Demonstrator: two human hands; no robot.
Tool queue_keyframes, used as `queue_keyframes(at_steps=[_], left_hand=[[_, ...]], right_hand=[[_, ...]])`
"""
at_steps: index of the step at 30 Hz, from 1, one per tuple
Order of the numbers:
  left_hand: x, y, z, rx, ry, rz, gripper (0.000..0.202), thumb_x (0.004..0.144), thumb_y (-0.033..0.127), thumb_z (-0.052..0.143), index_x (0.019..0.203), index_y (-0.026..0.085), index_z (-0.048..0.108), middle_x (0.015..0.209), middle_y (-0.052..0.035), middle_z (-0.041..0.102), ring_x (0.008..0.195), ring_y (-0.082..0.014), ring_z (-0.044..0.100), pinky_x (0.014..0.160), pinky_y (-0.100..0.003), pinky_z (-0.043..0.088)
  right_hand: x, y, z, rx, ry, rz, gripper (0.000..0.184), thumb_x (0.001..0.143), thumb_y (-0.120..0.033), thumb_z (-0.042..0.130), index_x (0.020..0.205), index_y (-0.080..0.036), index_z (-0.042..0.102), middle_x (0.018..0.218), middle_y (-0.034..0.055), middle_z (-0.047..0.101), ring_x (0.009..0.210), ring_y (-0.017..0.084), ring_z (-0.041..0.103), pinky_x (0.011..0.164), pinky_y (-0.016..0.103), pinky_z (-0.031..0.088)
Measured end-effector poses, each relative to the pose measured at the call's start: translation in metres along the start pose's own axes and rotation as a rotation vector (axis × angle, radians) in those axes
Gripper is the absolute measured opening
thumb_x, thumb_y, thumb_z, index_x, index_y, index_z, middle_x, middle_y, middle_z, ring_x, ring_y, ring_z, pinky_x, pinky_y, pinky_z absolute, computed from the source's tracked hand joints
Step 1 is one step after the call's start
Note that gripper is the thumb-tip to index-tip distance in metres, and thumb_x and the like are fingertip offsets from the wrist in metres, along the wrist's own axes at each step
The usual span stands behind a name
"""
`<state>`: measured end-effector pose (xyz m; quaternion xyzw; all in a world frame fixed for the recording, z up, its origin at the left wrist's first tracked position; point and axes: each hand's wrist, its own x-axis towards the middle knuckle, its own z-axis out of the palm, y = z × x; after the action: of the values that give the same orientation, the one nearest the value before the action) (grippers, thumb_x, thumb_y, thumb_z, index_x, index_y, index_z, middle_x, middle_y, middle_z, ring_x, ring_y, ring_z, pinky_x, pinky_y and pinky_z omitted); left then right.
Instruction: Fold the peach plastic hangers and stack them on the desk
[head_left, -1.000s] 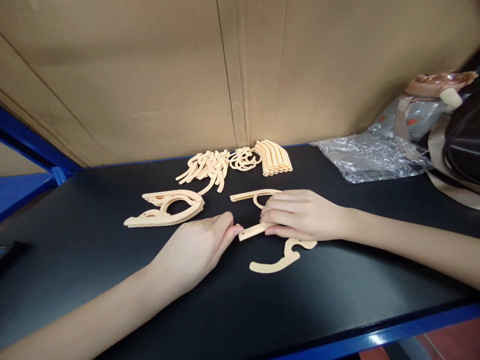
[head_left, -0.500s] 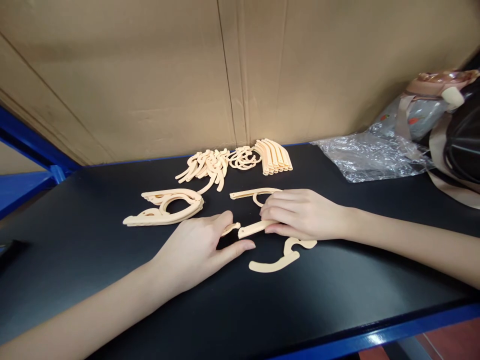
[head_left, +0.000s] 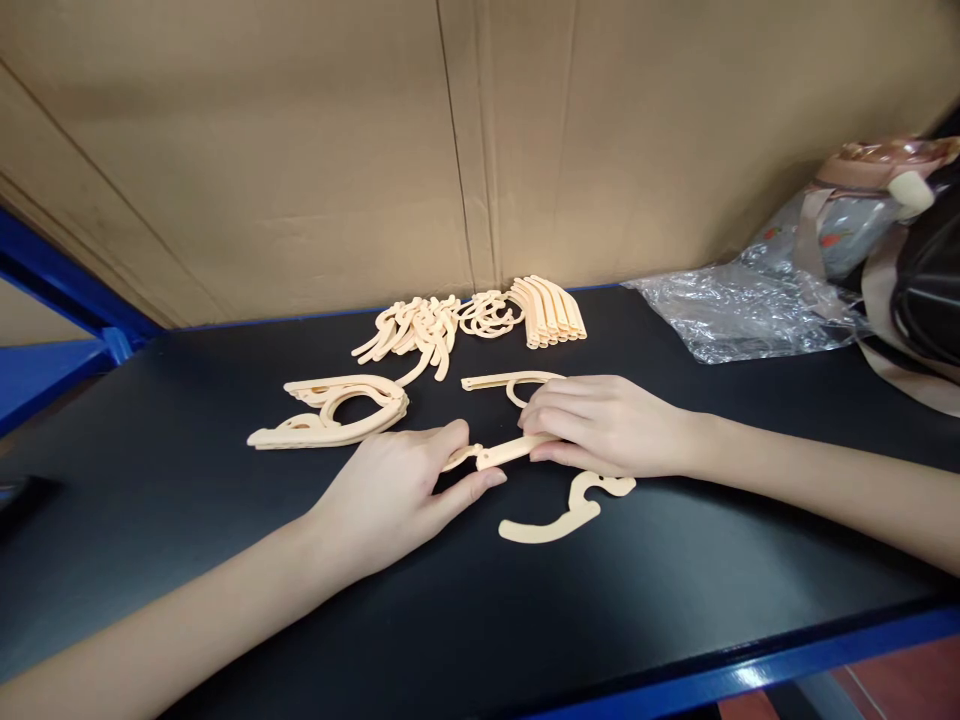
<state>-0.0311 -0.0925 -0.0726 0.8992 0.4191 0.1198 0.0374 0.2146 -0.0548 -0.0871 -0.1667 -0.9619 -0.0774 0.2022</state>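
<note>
My right hand [head_left: 615,425] is closed over a cream plastic folding hanger; its far arm [head_left: 487,381] and near arm [head_left: 504,454] stick out to the left, and the rest is under my fingers. Between the thumb and fingers of my left hand [head_left: 409,485] is a small cream plastic piece [head_left: 460,457], mostly hidden. Its tip touches the end of the near arm. Just in front of my right hand lies a loose cream hook piece [head_left: 551,530] with a curved tail. Several folded hangers [head_left: 360,435] lie stacked beyond my left hand.
At the back of the black table [head_left: 675,620] are a heap of hook pieces [head_left: 416,330], several ring-like pieces [head_left: 489,315] and a row of curved arms [head_left: 547,312]. Clear plastic wrap [head_left: 735,315], a bottle [head_left: 847,230] and a black bag [head_left: 930,270] occupy the right. Cardboard [head_left: 337,150] stands behind.
The small piece in my left hand has shifted slightly right, and its tip now meets the near arm's end. My left thumb has drawn in a little. My right hand stays nearly still.
</note>
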Motion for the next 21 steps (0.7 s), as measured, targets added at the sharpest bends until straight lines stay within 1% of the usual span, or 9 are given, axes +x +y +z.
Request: queue_keyframes(at_steps=[3,9,15,18,21], left_hand=[[0.0007,0.0005,0.0001,-0.012,-0.009,-0.029,0.043,0.092,0.049,0.046,0.063,0.021,0.031,0.049,0.0075,0.035,0.041,-0.0107,0.037,0.044,-0.021,0.023],[0.0007,0.0016,-0.0006,-0.037,-0.031,-0.057,0.040,0.091,0.047,0.046,0.064,0.021,0.032,0.050,0.0073,0.035,0.042,-0.0106,0.037,0.045,-0.022,0.023],[0.0011,0.0039,-0.0012,-0.051,-0.044,-0.100,0.041,0.090,0.048,0.046,0.063,0.021,0.032,0.049,0.0076,0.034,0.042,-0.0104,0.036,0.044,-0.022,0.022],[0.0014,0.0040,-0.0010,-0.051,-0.044,-0.106,0.041,0.089,0.049,0.047,0.063,0.021,0.031,0.049,0.0078,0.033,0.041,-0.0104,0.036,0.044,-0.022,0.022],[0.0012,0.0033,-0.0011,-0.042,-0.038,-0.083,0.041,0.091,0.047,0.046,0.063,0.021,0.031,0.049,0.0076,0.034,0.042,-0.0105,0.037,0.044,-0.022,0.023]], right_hand=[[0.0004,-0.0003,-0.0004,-0.005,-0.009,-0.004,0.033,0.102,-0.033,0.036,0.092,-0.013,0.060,0.090,0.0060,0.068,0.085,0.016,0.062,0.072,0.028,0.050],[0.0026,-0.0008,-0.0013,-0.042,0.002,-0.035,0.031,0.102,-0.032,0.036,0.091,-0.014,0.059,0.098,0.0068,0.068,0.091,0.016,0.061,0.075,0.029,0.051],[0.0019,-0.0013,-0.0019,-0.036,0.006,-0.037,0.030,0.102,-0.031,0.036,0.091,-0.014,0.059,0.099,0.0067,0.068,0.090,0.017,0.062,0.074,0.029,0.051],[0.0016,-0.0006,-0.0014,-0.044,0.007,-0.046,0.029,0.102,-0.030,0.037,0.092,-0.013,0.059,0.100,0.0067,0.068,0.091,0.017,0.062,0.075,0.029,0.052],[0.0016,-0.0001,-0.0011,-0.052,0.009,-0.048,0.029,0.102,-0.031,0.037,0.093,-0.014,0.059,0.099,0.0066,0.068,0.091,0.017,0.062,0.075,0.029,0.051]])
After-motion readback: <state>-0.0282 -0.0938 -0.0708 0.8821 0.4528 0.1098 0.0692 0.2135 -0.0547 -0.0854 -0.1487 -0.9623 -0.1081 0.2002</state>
